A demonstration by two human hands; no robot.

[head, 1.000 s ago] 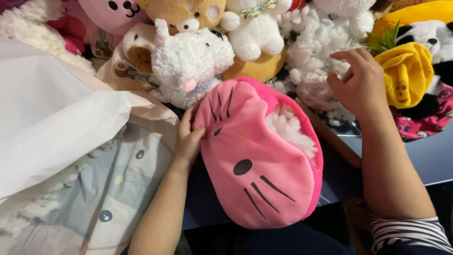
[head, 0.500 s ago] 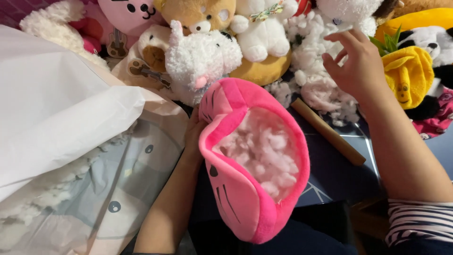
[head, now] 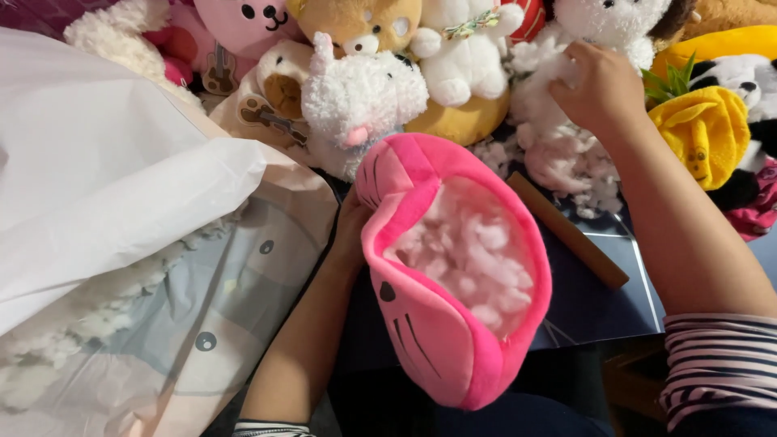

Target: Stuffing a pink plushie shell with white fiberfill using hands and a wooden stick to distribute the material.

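1. The bright pink plush cat-face shell (head: pixel 453 316), open side up w/ black stitched whiskers and eye on its outer skin, sits right against my left hand (head: pixel 350 235), just off my fingertips toward my lap. It's part-filled w/ loose white polyester fluff (head: pixel 473 259).
2. My left fingers are behind the shell's rim, pressed to its back wall; can't tell whether they pinch the fabric or just brace it. I judge they should keep the mouth wide and tilted up so filling drops in, not over the edge.
3. My right hand (head: pixel 595 85) is well apart from the shell, up in the heap of white stuffing fibre (head: pixel 558 154). Fingers are curled together into the fluff, closing on a tuft.
4. To do this bit well, I'd say: take a modest clump, not a big wad, tease it loose, and push it into the shell's far corners first so there are no lumps.
5. Between my two hands, just below my right wrist, lies a brown wooden stick (head: pixel 566 241) on the dark blue work surface (head: pixel 591 307).
6. Beyond my left fingers: a fuzzy white plush animal w/ pink nose (head: pixel 360 101). Past my right hand: a yellow plush toy w/ green leaf top (head: pixel 704 129).
7. Left of my left arm: a big white plastic bag (head: pixel 105 194) over pale printed fabric w/ grey dots (head: pixel 202 324).
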